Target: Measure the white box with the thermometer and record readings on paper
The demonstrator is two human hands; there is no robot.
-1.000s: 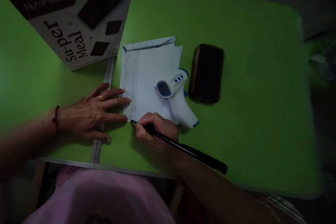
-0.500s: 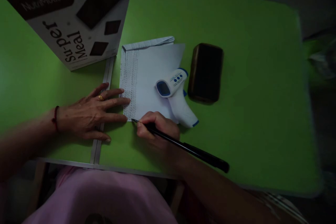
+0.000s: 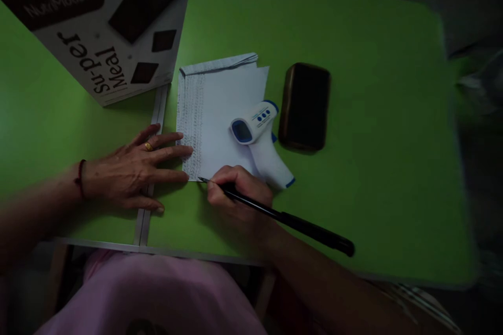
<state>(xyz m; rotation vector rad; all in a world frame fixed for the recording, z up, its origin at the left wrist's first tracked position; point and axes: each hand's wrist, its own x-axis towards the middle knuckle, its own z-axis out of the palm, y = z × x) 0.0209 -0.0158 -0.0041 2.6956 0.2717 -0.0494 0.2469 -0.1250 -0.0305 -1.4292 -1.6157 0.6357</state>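
Note:
My left hand (image 3: 141, 170) lies flat with fingers spread, its fingertips on the left edge of a notepad (image 3: 228, 89) and its palm over the table's metal seam. Small handwriting fills the pad's left side; the rest of the page is white. A black pen (image 3: 291, 220) is pinched in my right hand (image 3: 241, 193), its tip touching the page near the lower left corner, close to my left fingers. The pen's cap end points to the lower right. A white and blue infrared thermometer (image 3: 261, 141) rests on the page's right part, just beyond my right hand.
A dark phone-like case (image 3: 305, 107) lies right of the thermometer. At the upper left stands a white box (image 3: 98, 36) printed "NutriMotion Su-per Meal". Everything rests on a green folding table (image 3: 377, 131) with a metal seam (image 3: 147, 214). The room is dim.
The view has shifted slightly, so the objects sit a little further left. My right hand and pen tip have moved slightly right along the page's lower edge. My left hand stays flat.

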